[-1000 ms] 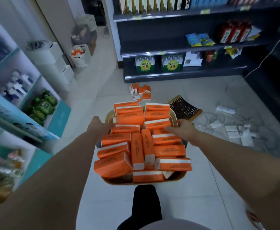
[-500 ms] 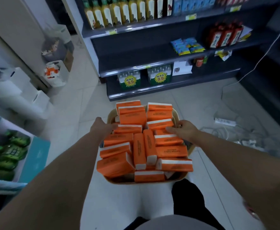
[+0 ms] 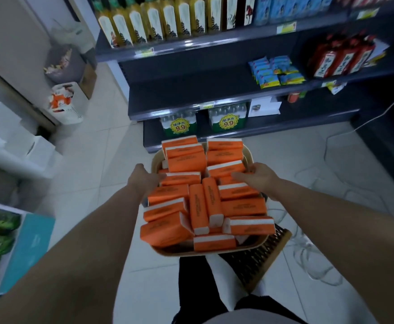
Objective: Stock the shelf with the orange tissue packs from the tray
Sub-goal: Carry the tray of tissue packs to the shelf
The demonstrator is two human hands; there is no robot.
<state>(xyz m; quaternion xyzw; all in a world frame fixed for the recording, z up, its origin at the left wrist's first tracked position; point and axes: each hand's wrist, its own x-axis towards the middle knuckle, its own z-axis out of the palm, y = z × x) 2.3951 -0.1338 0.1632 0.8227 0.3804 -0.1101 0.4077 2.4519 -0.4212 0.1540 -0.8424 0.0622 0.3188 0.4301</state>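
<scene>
Nearest in, dark trouser legs (image 3: 192, 281) stand on the pale tiled floor (image 3: 93, 178), with a dark woven mat (image 3: 256, 263) lying on it below the fingers. Up we go: both forearms stretch out and the tan tray (image 3: 155, 160) hangs between the two hands, clear of the floor. It is heaped with orange tissue packs (image 3: 242, 206), stacked flat and crosswise, every one of them in the tray between the two sets of fingers. The left hand (image 3: 142, 181) clamps the left rim: thumb laid on top against a pack, its fingers tucked out of sight beneath. The right hand (image 3: 261, 177) does the same on the right rim, thumb across the packs, fingers wrapped round the edge. So both sets of fingers are closed on the tray.

White cable (image 3: 308, 251) loops over the tiles to the right of the right fingers. Beyond the fingertips stands the dark shelf (image 3: 191, 87), its middle level bare straight ahead. Bottled water packs (image 3: 228, 120) with yellow 9.9 tags sit on the bottom level, blue packets (image 3: 273, 71) and red packs (image 3: 340, 59) further right, and yellow bottles (image 3: 168, 22) line the top level.
</scene>
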